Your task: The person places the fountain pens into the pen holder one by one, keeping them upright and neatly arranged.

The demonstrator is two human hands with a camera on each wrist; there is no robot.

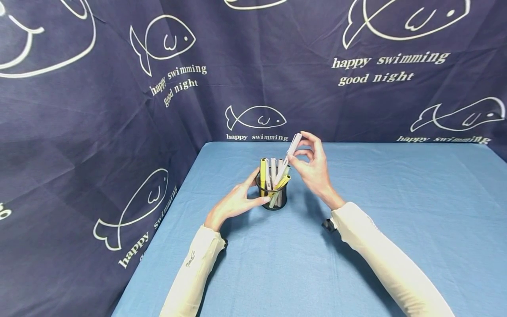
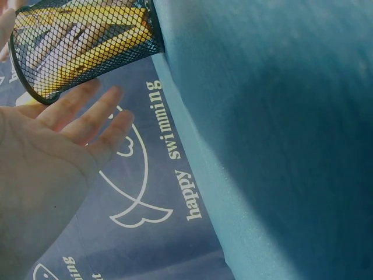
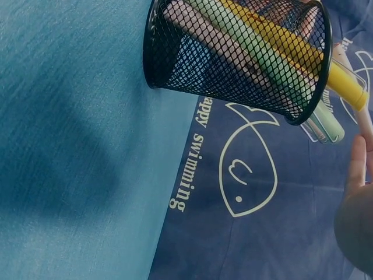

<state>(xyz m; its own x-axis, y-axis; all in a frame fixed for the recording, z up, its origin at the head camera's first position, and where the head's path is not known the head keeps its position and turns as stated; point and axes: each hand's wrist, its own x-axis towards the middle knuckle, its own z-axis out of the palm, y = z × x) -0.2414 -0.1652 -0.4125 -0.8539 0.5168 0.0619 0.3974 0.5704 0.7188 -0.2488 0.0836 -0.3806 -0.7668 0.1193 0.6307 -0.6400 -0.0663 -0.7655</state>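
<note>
A black mesh pen holder [image 1: 283, 200] stands upright on the blue cloth, filled with yellow, white and pale green pens. My left hand [image 1: 236, 200] steadies it from the left, thumb at the front of the rim and index finger round the far side. In the left wrist view, the other fingers [image 2: 73, 119] spread beside the mesh [image 2: 87, 49]. Above the holder's right side, my right hand [image 1: 314, 169] pinches a white capped pen [image 1: 294, 144] near its upper end. This pen slants down to the left, its lower end among the others at the mouth.
Blue cloth [image 1: 380, 211] covers the table. A dark blue curtain [image 1: 309, 101] with white fish drawings and lettering hangs behind and on the left. In the right wrist view, a yellow pen [image 3: 347, 86] and a pale green pen [image 3: 329, 123] stick out past the rim.
</note>
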